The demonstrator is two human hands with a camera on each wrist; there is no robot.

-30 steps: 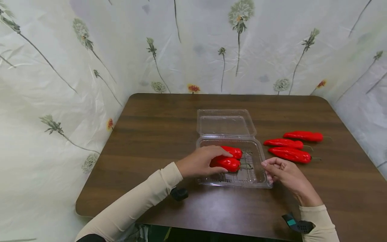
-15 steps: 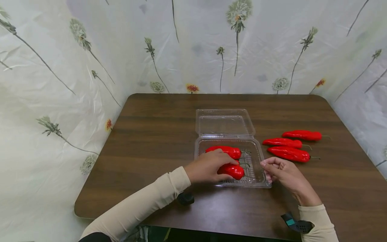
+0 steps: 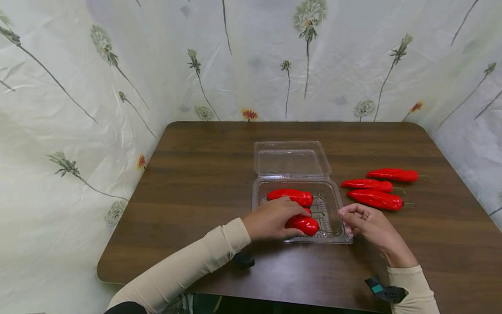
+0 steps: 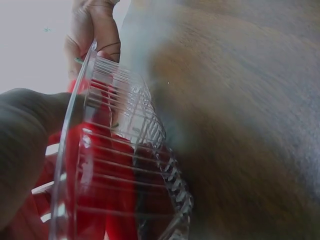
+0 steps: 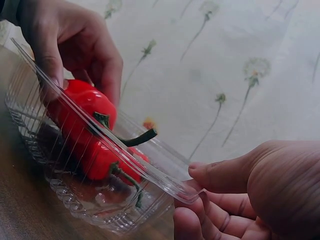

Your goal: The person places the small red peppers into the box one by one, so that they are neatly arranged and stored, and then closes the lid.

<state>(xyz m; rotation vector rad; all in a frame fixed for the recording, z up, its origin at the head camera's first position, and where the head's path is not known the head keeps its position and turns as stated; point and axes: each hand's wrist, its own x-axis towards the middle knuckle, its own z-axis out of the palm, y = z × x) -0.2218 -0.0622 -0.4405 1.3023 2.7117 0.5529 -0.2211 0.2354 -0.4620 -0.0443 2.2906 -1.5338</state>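
Note:
A clear plastic clamshell box [image 3: 333, 224] lies with its lid [image 3: 292, 159] folded back, away from me. Inside, my left hand [image 3: 274, 220] grips a red chili pepper [image 3: 305, 225] near the front wall, thumb on the near side and fingers over the far side. In the right wrist view, the held pepper [image 5: 92, 100] sits above another, its green stem pointing out. A second pepper [image 3: 294, 197] lies along the back of the box; a third, between them, is mostly hidden by the hand. My right hand [image 3: 368, 229] pinches the box's right rim, which also shows in the right wrist view [image 5: 185, 192].
On the brown table [image 3: 204, 174], to the right of the box, lie three more red peppers, the nearest [image 3: 376, 199] with its stem pointing right. A floral sheet [image 3: 251, 65] hangs behind and beside the table.
My left hand has moved toward the front right with the pepper, bringing it close to the near wall. The back pepper is now uncovered. The right hand stays on the rim.

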